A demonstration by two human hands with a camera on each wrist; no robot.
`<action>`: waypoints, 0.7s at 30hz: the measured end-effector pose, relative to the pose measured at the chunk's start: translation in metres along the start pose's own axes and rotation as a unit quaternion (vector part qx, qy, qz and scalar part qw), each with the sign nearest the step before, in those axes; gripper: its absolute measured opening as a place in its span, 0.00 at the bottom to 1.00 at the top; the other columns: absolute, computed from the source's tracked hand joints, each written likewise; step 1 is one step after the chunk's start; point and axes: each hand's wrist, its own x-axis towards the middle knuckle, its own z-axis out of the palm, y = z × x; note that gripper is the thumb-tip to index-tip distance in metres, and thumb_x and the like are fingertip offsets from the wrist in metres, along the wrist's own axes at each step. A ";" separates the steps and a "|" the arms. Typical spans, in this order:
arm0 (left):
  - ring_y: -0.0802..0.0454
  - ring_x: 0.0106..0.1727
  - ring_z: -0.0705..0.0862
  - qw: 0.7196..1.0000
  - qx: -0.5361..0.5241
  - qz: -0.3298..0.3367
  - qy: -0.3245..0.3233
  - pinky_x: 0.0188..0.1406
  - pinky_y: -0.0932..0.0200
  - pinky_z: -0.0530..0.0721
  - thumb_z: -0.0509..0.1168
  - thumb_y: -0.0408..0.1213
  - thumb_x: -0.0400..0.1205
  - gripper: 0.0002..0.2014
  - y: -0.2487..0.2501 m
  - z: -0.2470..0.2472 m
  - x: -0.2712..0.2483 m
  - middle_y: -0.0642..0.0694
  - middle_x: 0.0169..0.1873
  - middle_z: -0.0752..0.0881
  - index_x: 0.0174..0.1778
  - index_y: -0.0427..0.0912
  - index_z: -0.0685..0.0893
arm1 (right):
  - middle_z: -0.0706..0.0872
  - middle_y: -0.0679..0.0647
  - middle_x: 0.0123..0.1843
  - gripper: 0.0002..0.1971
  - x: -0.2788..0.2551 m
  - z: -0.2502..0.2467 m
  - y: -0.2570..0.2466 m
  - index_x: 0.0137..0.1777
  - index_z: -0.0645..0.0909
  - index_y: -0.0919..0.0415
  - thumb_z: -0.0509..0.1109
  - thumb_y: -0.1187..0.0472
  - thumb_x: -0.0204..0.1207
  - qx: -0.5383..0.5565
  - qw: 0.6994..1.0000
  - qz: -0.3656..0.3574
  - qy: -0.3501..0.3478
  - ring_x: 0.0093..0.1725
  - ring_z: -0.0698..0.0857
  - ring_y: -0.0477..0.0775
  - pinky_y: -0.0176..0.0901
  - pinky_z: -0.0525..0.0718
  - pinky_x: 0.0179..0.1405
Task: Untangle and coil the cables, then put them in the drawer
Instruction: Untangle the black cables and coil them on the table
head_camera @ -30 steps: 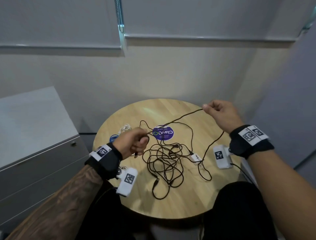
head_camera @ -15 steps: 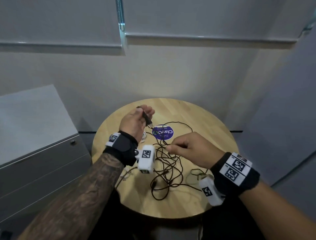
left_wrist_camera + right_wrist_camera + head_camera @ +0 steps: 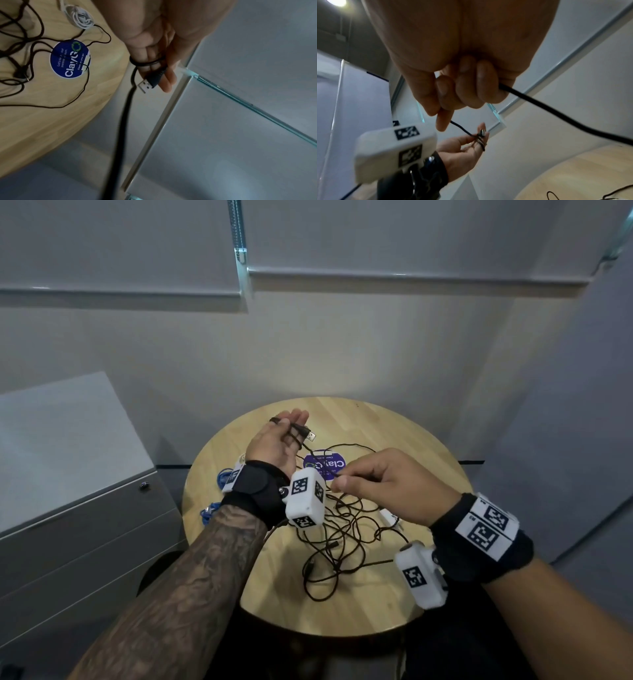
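A black cable (image 3: 337,529) lies tangled on the round wooden table (image 3: 394,440). My left hand (image 3: 277,440) is held palm up over the table's far left, fingers straight. One end of the black cable is wound round those fingers, and the thumb lies against the windings. Its USB plug (image 3: 149,82) sticks out past the fingers (image 3: 169,81). My right hand (image 3: 383,484) is close by to the right and pinches the same cable (image 3: 539,106) between thumb and curled fingers. A short strand runs from it to the left hand (image 3: 462,146).
A grey cabinet (image 3: 85,525) with closed drawers and a lock (image 3: 144,485) stands left of the table. A coiled white cable (image 3: 80,20) and a blue cable (image 3: 219,477) lie at the table's left. A blue sticker (image 3: 325,469) marks the middle. A small white plug (image 3: 388,515) lies among the loops.
My hands were apart with the cable stretched between them. The right hand has come in beside the left. The left hand has risen and turned palm up, with cable now round its fingers.
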 end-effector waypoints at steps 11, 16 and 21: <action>0.52 0.28 0.69 0.874 0.393 -0.092 -0.269 0.33 0.58 0.73 0.51 0.37 0.83 0.15 -0.026 0.017 -0.059 0.44 0.28 0.72 0.39 0.37 0.79 | 0.85 0.56 0.34 0.09 0.024 -0.039 0.017 0.42 0.89 0.54 0.71 0.57 0.83 -0.050 0.977 0.016 0.208 0.32 0.77 0.44 0.42 0.75 0.36; 0.54 0.28 0.69 0.885 0.229 -0.222 -0.340 0.42 0.56 0.79 0.55 0.32 0.79 0.07 -0.006 0.030 -0.071 0.48 0.28 0.70 0.44 0.37 0.78 | 0.91 0.47 0.42 0.07 0.027 -0.028 0.042 0.47 0.90 0.55 0.71 0.58 0.83 0.018 0.969 0.035 0.245 0.42 0.85 0.41 0.38 0.81 0.48; 0.48 0.42 0.88 0.969 0.089 -0.124 -0.192 0.47 0.55 0.88 0.56 0.27 0.86 0.10 -0.002 0.025 -0.047 0.41 0.39 0.86 0.58 0.29 0.80 | 0.80 0.38 0.28 0.12 0.009 0.020 0.044 0.51 0.90 0.44 0.65 0.58 0.87 0.010 0.997 0.061 0.039 0.29 0.75 0.41 0.35 0.73 0.34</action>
